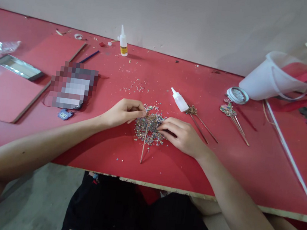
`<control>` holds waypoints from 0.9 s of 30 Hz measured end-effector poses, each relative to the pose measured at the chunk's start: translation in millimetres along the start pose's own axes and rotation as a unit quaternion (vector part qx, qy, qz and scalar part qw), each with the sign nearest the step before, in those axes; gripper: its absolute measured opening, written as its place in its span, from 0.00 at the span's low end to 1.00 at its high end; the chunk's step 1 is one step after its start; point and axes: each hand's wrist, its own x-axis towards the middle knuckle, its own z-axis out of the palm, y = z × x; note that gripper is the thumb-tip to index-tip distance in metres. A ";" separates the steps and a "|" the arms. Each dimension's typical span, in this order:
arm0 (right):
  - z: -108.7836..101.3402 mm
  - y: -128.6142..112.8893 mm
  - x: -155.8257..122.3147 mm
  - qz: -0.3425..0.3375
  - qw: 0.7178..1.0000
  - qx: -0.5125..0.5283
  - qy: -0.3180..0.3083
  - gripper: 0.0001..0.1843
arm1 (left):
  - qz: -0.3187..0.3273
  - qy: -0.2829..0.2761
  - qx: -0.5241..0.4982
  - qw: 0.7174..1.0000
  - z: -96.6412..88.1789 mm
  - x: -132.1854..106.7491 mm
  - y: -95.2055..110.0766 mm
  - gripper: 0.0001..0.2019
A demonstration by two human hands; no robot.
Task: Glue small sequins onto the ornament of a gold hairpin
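Observation:
My left hand (127,111) pinches the edge of the ornate metal head of a hairpin (145,138), whose thin stem points toward the table's front edge. Under and around that head spreads a pile of small shiny multicoloured chips (153,139). My right hand (182,134) reaches into the pile's right side with fingers closed together; whatever is between the fingertips is too small to make out. Just beyond it a white glue bottle (180,100) lies against a second, two-pronged hairpin (201,126). Farther right rests a hairpin with a colourful chip-covered head (228,109).
A second glue bottle (123,45) stands near the wall. At right are a white bucket (271,77), a round lidded jar (238,95) and a long white stick (290,153). Red boards (5,97), a metal-framed case (20,67) and a blurred-out phone-like object (75,87) occupy the left.

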 end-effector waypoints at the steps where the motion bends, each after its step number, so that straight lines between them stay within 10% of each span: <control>1: 0.0 -0.3 0.3 0.000 1.000 0.000 -0.001 0.08 | 0.000 0.000 0.001 1.000 0.0 -0.1 0.1 0.08; 13: -4.5 -7.8 1.1 0.056 0.987 0.128 0.074 0.05 | 0.003 -0.005 0.003 1.000 -1.2 0.1 -3.6 0.08; 27: -3.1 -0.7 -1.5 0.002 1.000 0.030 -0.007 0.06 | 0.007 -0.010 0.006 1.000 -1.4 0.5 -5.1 0.08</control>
